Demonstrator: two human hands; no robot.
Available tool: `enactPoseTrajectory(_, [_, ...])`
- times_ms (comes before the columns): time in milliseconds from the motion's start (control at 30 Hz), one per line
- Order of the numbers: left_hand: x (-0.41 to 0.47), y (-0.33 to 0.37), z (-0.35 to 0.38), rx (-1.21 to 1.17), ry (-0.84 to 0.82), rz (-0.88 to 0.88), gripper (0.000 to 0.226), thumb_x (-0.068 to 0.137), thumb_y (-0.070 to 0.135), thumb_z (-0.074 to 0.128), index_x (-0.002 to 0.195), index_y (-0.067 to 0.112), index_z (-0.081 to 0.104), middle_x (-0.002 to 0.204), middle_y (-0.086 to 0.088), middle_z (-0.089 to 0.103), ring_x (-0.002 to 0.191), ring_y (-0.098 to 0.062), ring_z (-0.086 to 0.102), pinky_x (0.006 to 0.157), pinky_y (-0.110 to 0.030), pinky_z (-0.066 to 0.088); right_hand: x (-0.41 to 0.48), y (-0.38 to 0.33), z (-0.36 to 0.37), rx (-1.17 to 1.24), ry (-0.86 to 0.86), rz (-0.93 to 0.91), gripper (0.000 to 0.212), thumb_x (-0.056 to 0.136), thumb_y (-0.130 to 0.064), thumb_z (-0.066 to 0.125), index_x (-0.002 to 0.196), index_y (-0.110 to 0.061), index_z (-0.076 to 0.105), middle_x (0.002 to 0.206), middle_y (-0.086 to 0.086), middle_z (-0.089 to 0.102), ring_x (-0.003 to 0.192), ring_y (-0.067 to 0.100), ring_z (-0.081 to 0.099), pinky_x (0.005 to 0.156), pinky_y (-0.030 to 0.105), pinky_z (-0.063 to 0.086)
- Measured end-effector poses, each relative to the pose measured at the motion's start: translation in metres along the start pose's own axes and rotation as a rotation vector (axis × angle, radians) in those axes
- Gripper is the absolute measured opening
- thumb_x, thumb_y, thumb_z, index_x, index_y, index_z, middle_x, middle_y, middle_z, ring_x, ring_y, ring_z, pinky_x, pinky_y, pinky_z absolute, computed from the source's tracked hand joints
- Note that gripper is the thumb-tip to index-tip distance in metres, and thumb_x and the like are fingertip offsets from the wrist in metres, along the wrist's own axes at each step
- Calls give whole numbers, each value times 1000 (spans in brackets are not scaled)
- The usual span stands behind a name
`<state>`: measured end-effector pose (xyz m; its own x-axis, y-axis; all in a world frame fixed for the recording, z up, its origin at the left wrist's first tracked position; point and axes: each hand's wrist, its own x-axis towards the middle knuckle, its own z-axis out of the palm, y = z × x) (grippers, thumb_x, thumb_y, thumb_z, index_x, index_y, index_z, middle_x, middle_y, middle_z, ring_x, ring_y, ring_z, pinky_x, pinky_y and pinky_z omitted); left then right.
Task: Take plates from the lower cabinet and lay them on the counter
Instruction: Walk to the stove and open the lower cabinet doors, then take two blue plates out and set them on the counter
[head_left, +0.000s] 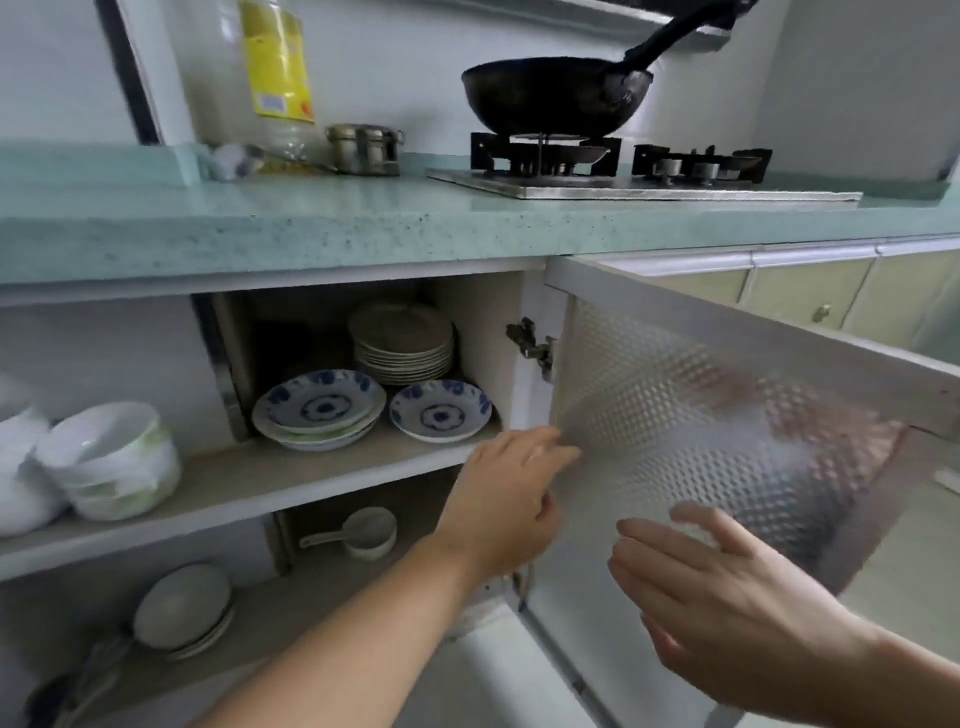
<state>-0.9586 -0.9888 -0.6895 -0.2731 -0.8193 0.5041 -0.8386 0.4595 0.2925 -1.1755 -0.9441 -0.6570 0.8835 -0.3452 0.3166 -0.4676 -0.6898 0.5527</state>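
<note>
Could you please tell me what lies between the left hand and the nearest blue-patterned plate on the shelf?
Nothing: in the head view, only a bare strip of shelf separates the left hand from the blue-patterned plate.

**Plates up and left of the left fingers**

The left hand (506, 499) lies under the counter (260, 234). Its fingers (545, 449) are at the front edge of the upper shelf (234, 483), just beside the hinged edge of the open door (675, 405). Near those fingers, up and to their left, the right dish (440, 410) sits on the shelf. The left dish pile (319, 408) lies further left, and the tall plate stack (402, 338) stands behind both. Far left of the fingers, bowls (109, 457) sit on the same shelf. Below the fingers, the lower shelf (311, 587) holds a handled cup (371, 530) and, further left, more plates (182, 608). The right hand (727, 608) spreads before the door's inner face, right of the left fingers. Above, a wok (550, 98) sits on the stove (623, 182).
</note>
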Motion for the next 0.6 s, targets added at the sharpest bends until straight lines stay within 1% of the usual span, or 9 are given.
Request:
enactPoseTrajectory(33, [-13,-13,-7,29,-23,-70,51,81,19,53,132,26,55,141,1,51,129,-22,46,104,-44,41,15,-6,8,30,-31,6,18,68,-17,58,80,-17,71,85,0,66,90,22,67,88,36,37])
enactPoseTrajectory(100, [-40,-38,-21,75,-75,-205,54,88,24,49,140,32,44,150,7,38,137,-17,33,113,-38,28,45,-18,25,87,-94,29,17,66,-19,57,78,-19,70,82,0,65,82,22,65,83,37,37])
enactPoseTrajectory(167, [-67,-62,-36,121,-98,-321,55,91,27,46,144,36,37,153,11,31,139,-14,26,115,-33,22,77,-30,40,147,-172,87,25,71,-29,49,82,-20,69,84,-2,66,81,20,64,82,37,39])
enactPoseTrajectory(233, [-88,-84,-51,169,-106,-393,55,91,29,46,144,35,35,152,11,31,138,-15,27,113,-33,24,109,-41,51,229,-220,177,36,73,-36,42,88,-21,71,89,-3,69,83,17,67,82,35,48])
enactPoseTrajectory(267, [-97,-94,-57,193,-111,-424,54,91,29,47,144,35,35,151,10,32,137,-15,28,112,-33,26,125,-46,55,292,-228,216,38,74,-37,41,92,-20,71,93,-3,70,87,17,68,82,35,49])
enactPoseTrajectory(333, [-108,-111,-69,219,-103,-495,54,91,29,48,143,33,37,149,10,34,136,-15,31,111,-34,28,159,-54,63,425,-235,293,41,82,-36,44,111,-19,67,111,-3,67,103,18,63,93,37,44])
enactPoseTrajectory(400, [-111,-127,-76,210,-84,-573,54,90,29,50,143,31,39,148,10,37,135,-15,32,111,-34,28,189,-62,72,581,-227,406,41,90,-38,48,126,-22,58,124,-4,62,111,17,57,99,34,42])
enactPoseTrajectory(500, [-105,-151,-76,195,-70,-658,55,88,28,51,142,29,41,147,7,40,134,-18,36,110,-36,30,224,-71,101,811,-188,570,43,91,-36,53,132,-20,54,128,-2,61,114,17,56,97,32,45])
enactPoseTrajectory(600, [-87,-174,-71,147,-9,-731,53,89,29,52,142,28,42,146,4,43,133,-19,39,109,-39,35,254,-72,135,952,-232,660,39,90,-32,56,126,-16,59,123,2,63,111,20,58,93,31,46])
